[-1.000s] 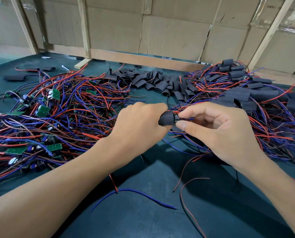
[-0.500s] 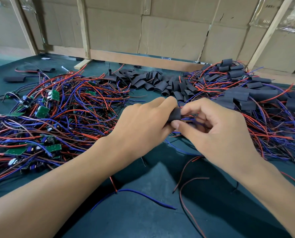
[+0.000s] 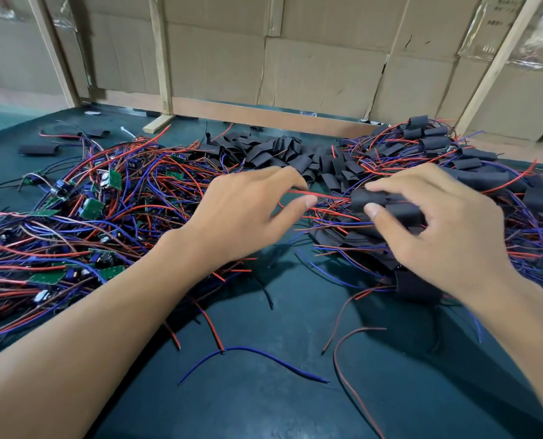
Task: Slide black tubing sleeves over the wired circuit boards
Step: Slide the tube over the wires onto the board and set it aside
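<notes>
Sleeve [image 3: 369,199], matte black, sat pinched in my right hand [image 3: 438,229]; my left hand [image 3: 241,217] hovered open, empty. Carton print [image 3: 498,14] was unreadable.

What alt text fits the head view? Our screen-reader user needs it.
Two bare hands hover over tangled red and blue wires on a dark green table; the right hand pinches a black tubing sleeve, the left hand is open.

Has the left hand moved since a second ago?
Yes. The left hand let go of the black sleeve and drew away leftward, toward the loose board pile.
</notes>
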A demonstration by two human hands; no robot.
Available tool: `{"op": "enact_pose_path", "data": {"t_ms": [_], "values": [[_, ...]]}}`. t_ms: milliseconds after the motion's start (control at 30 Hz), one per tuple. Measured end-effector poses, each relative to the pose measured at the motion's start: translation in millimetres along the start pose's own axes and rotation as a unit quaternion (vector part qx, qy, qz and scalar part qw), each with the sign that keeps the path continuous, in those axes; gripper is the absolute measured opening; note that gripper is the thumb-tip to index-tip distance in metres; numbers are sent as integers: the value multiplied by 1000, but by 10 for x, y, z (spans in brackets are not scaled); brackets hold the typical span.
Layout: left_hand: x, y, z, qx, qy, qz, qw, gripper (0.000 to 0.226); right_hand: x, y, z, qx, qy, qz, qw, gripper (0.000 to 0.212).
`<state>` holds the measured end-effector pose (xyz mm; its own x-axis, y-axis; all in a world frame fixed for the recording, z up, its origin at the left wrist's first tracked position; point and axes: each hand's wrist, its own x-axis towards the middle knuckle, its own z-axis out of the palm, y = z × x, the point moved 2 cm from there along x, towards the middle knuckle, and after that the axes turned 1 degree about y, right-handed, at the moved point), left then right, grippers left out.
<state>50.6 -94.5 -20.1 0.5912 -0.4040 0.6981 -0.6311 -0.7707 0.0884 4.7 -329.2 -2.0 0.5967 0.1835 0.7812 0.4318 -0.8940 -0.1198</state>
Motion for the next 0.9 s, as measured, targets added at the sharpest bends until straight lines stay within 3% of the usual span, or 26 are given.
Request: {"op": "enact_pose_path", "data": {"t_ms": [100,167,267,333,433,567,733,900], "values": [[44,-218,-6,41,38,-74,996,34,49,172,-94,-41,41,-7,998,27],[39,-390,-15,124,28,-164,978,43,80,284,-148,-69,43,0,997,25],[-81,-568,37,265,-138,-279,913,72,101,437,-165,-126,6,53,991,19],[-136,-576,93,310,-218,-291,879,66,99,519,-111,-121,-42,69,989,14],[-78,-525,58,301,-209,-288,885,40,96,581,-1,-74,-73,69,992,22],[-40,-493,-5,253,-202,-276,905,7,27,509,80,-40,22,39,998,21],[-49,-385,-4,275,-163,-241,916,12,-53,298,184,10,85,-76,993,14],[-36,-171,-16,249,-59,-204,945,20,-54,146,195,52,97,-124,986,15]]}}
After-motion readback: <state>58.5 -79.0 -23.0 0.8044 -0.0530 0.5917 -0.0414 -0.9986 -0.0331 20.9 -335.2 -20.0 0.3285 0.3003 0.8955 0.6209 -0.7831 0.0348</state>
